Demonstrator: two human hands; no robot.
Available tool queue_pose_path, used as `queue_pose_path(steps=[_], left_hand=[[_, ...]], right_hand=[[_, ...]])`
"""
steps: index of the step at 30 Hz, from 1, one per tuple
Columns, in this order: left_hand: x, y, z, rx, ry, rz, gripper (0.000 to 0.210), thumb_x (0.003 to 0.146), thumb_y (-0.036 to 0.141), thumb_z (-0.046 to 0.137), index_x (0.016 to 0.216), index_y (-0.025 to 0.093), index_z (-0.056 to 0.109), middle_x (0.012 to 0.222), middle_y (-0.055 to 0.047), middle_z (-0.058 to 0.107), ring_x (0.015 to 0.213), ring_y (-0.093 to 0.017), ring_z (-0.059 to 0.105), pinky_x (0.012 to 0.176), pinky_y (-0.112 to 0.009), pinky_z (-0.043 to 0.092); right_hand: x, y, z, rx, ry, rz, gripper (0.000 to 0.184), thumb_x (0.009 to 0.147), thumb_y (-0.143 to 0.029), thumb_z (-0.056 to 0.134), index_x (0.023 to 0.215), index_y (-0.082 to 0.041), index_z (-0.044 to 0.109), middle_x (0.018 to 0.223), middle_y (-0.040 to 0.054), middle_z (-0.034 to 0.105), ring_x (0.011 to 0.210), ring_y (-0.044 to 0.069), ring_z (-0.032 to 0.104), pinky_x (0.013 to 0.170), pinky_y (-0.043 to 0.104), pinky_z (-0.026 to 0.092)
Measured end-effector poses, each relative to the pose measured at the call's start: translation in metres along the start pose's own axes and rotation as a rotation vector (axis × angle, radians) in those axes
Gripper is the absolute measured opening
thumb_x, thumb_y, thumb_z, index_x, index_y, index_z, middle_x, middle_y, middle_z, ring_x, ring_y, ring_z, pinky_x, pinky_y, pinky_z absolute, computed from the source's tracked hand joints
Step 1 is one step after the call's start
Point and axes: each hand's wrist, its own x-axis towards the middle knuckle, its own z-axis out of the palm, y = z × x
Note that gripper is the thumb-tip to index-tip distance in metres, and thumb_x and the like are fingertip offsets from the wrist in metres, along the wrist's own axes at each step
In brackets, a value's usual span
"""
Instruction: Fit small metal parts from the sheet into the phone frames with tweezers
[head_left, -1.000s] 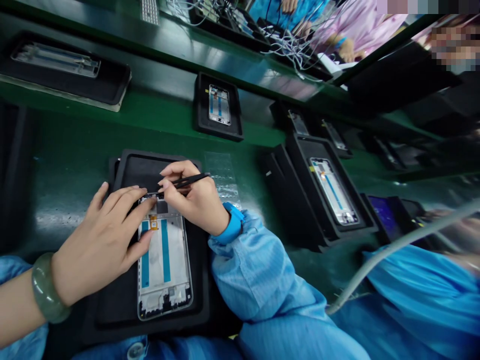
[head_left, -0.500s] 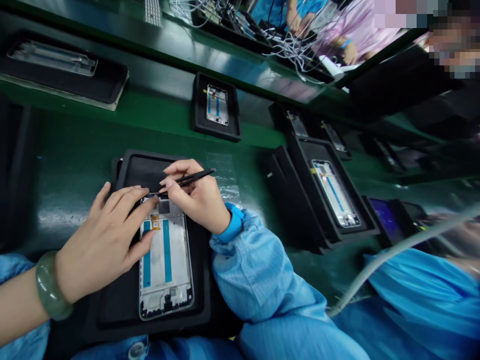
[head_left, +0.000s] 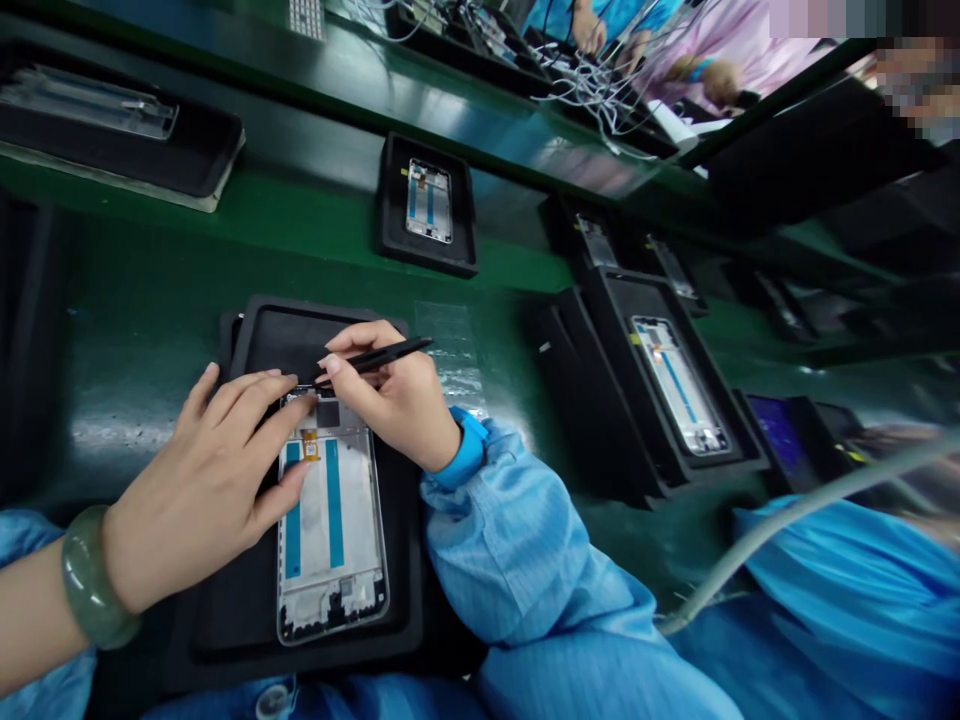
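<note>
A phone frame [head_left: 352, 520] with blue strips and an orange flex cable [head_left: 310, 447] lies in a black foam tray [head_left: 401, 600]. My left hand [head_left: 202, 485] rests on its upper left part with fingers spread, the fingertips touching the top edge and the thumb near the flex cable. Black tweezers [head_left: 386, 354] are pinched in my right hand [head_left: 401, 400], tips pointing down at the frame's top edge. What the tips touch is too small to tell, and my left fingers hide the frame's upper left corner.
Another phone frame sits in a tray [head_left: 463, 245] beyond my hands. To the right stand stacked black trays [head_left: 600, 400] with a phone frame [head_left: 679, 385] on top. A tray [head_left: 202, 150] holds clear parts at the far left. A grey cable [head_left: 787, 510] arches beside a co-worker's blue sleeve [head_left: 862, 570].
The view has shifted slightly. Both hands and the tweezers stay almost in place at the frame's top edge. Across the bench, a co-worker's hands have moved.
</note>
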Motion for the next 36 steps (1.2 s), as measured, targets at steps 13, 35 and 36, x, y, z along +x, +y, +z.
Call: queue_pose_path(steps=[13, 35, 36], left_hand=[[-0.0006, -0.0003, -0.0004, 0.001, -0.001, 0.010, 0.048, 0.090, 0.040, 0.044, 0.131, 0.015, 0.049, 0.130, -0.017, 0.052, 0.125, -0.034, 0.047, 0.109, -0.063, 0.030], [0.0006, 0.0000, -0.0008, 0.002, -0.002, 0.007, 0.049, 0.091, 0.041, 0.043, 0.131, 0.013, 0.049, 0.129, -0.018, 0.052, 0.123, -0.035, 0.047, 0.109, -0.064, 0.029], [0.0007, -0.0001, -0.0009, 0.003, -0.002, 0.008, 0.050, 0.091, 0.042, 0.043, 0.131, 0.013, 0.049, 0.129, -0.018, 0.052, 0.123, -0.035, 0.048, 0.108, -0.064, 0.029]], right_hand=[[-0.0017, -0.0044, 0.0013, -0.017, 0.001, -0.040, 0.010, 0.087, -0.026, 0.057, 0.095, -0.020, 0.058, 0.087, 0.0007, 0.066, 0.078, 0.011, 0.066, 0.070, 0.022, 0.056], [0.0050, -0.0054, 0.0003, -0.118, -0.021, -0.068, 0.012, 0.086, -0.024, 0.054, 0.097, -0.021, 0.056, 0.087, -0.0006, 0.065, 0.072, 0.010, 0.065, 0.071, 0.024, 0.054], [0.0058, -0.0060, 0.0004, -0.137, -0.027, -0.085, 0.012, 0.086, -0.023, 0.054, 0.097, -0.021, 0.056, 0.088, -0.0007, 0.066, 0.072, 0.010, 0.064, 0.071, 0.024, 0.054]])
